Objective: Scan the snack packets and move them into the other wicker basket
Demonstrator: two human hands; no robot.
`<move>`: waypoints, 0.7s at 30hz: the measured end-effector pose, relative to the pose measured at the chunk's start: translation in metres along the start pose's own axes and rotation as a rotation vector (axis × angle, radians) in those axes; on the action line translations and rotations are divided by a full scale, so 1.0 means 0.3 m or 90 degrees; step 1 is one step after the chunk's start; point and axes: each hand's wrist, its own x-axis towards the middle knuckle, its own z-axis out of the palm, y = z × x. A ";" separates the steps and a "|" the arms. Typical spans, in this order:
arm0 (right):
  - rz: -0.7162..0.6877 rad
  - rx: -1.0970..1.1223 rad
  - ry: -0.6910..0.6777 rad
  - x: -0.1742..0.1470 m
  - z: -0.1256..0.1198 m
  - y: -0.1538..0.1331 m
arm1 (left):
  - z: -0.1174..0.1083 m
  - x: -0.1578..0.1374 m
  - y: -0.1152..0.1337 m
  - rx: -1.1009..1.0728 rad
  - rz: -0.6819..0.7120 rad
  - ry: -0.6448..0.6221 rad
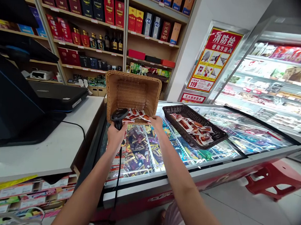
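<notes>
A black handheld barcode scanner is held in my left hand, its head over the front left of a tan wicker basket. The basket is tipped so its inside faces me. Several wrapped sausages lie at its lower edge. At the basket's lower right corner, my right hand has its fingers closed on the end of a wrapped sausage; the fingertips are partly hidden. To the right, a dark woven basket holds more wrapped sausages.
Both baskets stand on a glass-topped freezer full of packaged goods. The scanner's cable hangs over its front edge. A white counter with a black checkout machine is at left. A red stool stands on the floor at right.
</notes>
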 end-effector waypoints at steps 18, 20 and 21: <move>-0.197 0.124 -0.007 -0.062 -0.188 0.110 | 0.045 -0.069 0.011 0.208 0.025 -0.277; -0.212 0.111 -0.004 -0.064 -0.182 0.117 | 0.046 -0.070 0.009 0.199 0.016 -0.275; -0.220 0.105 -0.004 -0.066 -0.179 0.120 | 0.045 -0.070 0.009 0.188 0.009 -0.275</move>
